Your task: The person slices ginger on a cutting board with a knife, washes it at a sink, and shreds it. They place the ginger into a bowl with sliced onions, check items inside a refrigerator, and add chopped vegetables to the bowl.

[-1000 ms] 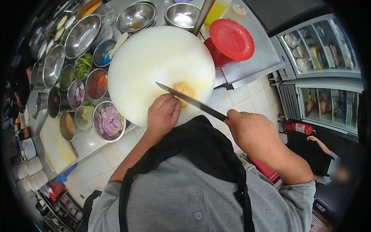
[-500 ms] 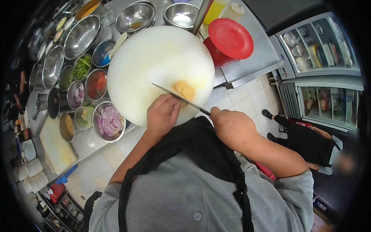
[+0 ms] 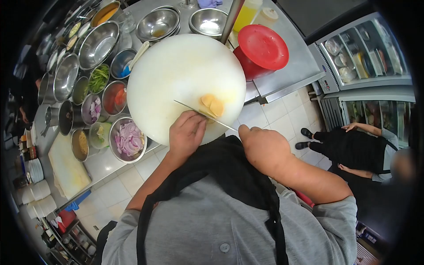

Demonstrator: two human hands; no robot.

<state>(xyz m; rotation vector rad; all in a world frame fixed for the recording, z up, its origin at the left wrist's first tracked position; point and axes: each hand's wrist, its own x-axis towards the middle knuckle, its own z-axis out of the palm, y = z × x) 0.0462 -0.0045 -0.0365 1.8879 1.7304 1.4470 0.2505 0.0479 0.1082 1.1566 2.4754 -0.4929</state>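
Note:
My right hand (image 3: 264,143) is closed around the handle of a long kitchen knife (image 3: 185,106). The blade slants across the near part of a round white cutting board (image 3: 176,66). Curled fingers of my left hand (image 3: 187,132) press against a pale orange piece (image 3: 210,120) close to the blade; it looks like ginger, though the fingers and knife cover most of it. Just beyond the blade lie overlapping pale orange slices (image 3: 215,107) on the board.
Left of the board stand metal bowls with sliced red onion (image 3: 130,139), green strips (image 3: 99,78) and red pieces (image 3: 119,98). A red lidded container (image 3: 263,51) sits at the board's right. Farther right, a co-worker in a black apron (image 3: 362,150) is by glass-door fridges (image 3: 362,53).
The knife blade appears thinner, turned more edge-on, with both hands nearly in place. My view has shifted slightly. The co-worker at the right has moved a little, a hand now raised toward the fridge.

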